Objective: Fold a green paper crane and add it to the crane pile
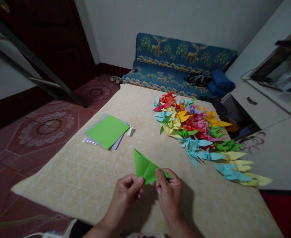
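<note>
A green sheet of paper folded into a triangle (143, 166) is held up just above the beige table (86, 178). My left hand (127, 195) pinches its lower left edge with thumb and forefinger. My right hand (169, 195) pinches its lower right corner, fingers closed on the fold. Both hands are near the table's front edge.
A stack of square paper sheets with a green one on top (107, 131) lies in a clear sleeve at the left. A long pile of several folded paper cranes in many colours (197, 138) runs along the right. A blue patterned sofa (180, 62) and white cabinet (262, 109) stand beyond.
</note>
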Tool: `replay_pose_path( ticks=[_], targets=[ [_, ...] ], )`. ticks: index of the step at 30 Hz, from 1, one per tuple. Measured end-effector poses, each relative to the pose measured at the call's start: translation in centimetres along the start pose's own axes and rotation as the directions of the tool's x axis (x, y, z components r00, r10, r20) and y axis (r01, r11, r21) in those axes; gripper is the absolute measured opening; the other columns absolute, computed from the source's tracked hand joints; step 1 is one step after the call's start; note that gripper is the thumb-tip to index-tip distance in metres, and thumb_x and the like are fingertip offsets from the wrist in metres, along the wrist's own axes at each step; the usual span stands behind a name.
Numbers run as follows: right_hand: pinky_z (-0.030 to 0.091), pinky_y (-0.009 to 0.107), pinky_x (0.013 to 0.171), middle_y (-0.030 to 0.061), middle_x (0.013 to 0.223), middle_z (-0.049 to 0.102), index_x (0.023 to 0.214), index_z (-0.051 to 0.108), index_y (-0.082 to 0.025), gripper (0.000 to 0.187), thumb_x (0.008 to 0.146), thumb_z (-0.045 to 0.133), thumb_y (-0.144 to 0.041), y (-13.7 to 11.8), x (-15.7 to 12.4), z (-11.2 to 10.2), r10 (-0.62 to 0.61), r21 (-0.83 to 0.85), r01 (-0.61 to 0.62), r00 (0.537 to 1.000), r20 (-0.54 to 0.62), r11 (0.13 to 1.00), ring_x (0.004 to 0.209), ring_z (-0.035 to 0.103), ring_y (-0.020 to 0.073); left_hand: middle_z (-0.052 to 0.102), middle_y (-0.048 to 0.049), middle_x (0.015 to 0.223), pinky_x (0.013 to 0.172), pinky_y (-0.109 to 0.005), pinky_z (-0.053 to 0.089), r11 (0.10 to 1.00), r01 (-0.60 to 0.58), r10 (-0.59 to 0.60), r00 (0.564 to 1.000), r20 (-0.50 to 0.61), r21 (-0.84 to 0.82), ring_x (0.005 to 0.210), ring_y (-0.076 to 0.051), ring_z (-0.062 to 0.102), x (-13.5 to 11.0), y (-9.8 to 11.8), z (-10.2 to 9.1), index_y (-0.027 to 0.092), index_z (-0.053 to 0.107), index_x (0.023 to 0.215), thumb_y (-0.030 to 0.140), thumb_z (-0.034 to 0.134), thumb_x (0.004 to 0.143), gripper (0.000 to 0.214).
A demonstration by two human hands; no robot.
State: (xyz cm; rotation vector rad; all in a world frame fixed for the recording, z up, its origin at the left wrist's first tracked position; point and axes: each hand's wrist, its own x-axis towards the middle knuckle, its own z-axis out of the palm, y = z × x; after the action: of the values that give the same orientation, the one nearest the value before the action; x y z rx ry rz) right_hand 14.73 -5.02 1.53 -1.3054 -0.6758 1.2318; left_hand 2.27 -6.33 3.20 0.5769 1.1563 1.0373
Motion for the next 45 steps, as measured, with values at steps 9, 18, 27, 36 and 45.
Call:
replay_pose_path(
  ticks=[9, 18, 27, 36, 45],
  targets=[
    [0.029, 0.014, 0.041, -0.0088, 0.05, 0.04, 0.061, 0.046, -0.018, 0.039, 0.076, 0.074, -0.04, -4.5, 3.5, -3.3, -0.183, 0.116, 0.2, 0.973, -0.141, 0.973, 0.043, 0.034, 0.0041, 0.04, 0.0044, 0.045, 0.046, -0.021, 0.021, 0.983, -0.067, 0.058, 0.997, 0.056, 0.171, 0.045, -0.007, 0.031, 0.0, 1.1, -1.1, 0.015, 0.05, 0.049, 0.047, 0.075, 0.068, 0.045],
    [0.046, 0.023, 0.058, 0.0012, 0.076, 0.067, 0.096, 0.067, -0.016, 0.061, 0.043, 0.092, -0.033, -4.5, 0.9, -1.1, 0.285, -0.255, -0.189, 0.863, 0.418, 0.948, 0.067, 0.06, 0.0156, 0.035, 0.0034, 0.05, 0.048, -0.023, 0.019, 0.91, -0.141, 0.049, 0.97, 0.238, 0.389, 0.051, -0.009, 0.029, 0.0, 2.9, -0.8, 0.015, 0.05, 0.05, 0.041, 0.076, 0.067, 0.041],
    [0.037, 0.02, 0.045, -0.0043, 0.048, 0.056, 0.055, 0.063, -0.013, 0.028, 0.05, 0.087, -0.029, -3.8, 0.5, -1.0, 0.313, -0.167, -0.27, 0.887, 0.34, 0.948, 0.044, 0.047, 0.0079, 0.034, 0.0033, 0.053, 0.049, -0.024, 0.02, 0.874, -0.169, 0.015, 0.947, 0.322, 0.455, 0.053, -0.01, 0.029, -0.7, 2.4, -0.5, 0.017, 0.043, 0.052, 0.04, 0.067, 0.076, 0.041],
    [0.041, 0.024, 0.056, -0.001, 0.053, 0.06, 0.058, 0.069, -0.015, 0.025, 0.056, 0.084, -0.035, -5.7, 3.8, -3.1, 0.016, -0.011, -0.016, 0.997, 0.078, 1.0, 0.053, 0.049, 0.0104, 0.039, 0.0021, 0.055, 0.051, -0.023, 0.021, 0.93, -0.098, -0.054, 0.917, 0.396, 0.355, 0.054, -0.01, 0.032, -0.5, 3.1, -1.5, 0.014, 0.053, 0.054, 0.048, 0.068, 0.076, 0.043],
    [0.046, 0.027, 0.065, 0.0045, 0.082, 0.064, 0.096, 0.066, -0.017, 0.037, 0.076, 0.072, -0.047, -5.8, 0.6, -0.9, 0.066, -0.08, -0.042, 0.943, 0.325, 0.996, 0.073, 0.058, 0.0169, 0.03, 0.0061, 0.051, 0.047, -0.02, 0.019, 0.998, 0.057, -0.062, 0.987, 0.151, 0.042, 0.05, -0.008, 0.022, 0.4, 1.7, -1.0, 0.017, 0.045, 0.053, 0.053, 0.072, 0.07, 0.048]
  ],
)
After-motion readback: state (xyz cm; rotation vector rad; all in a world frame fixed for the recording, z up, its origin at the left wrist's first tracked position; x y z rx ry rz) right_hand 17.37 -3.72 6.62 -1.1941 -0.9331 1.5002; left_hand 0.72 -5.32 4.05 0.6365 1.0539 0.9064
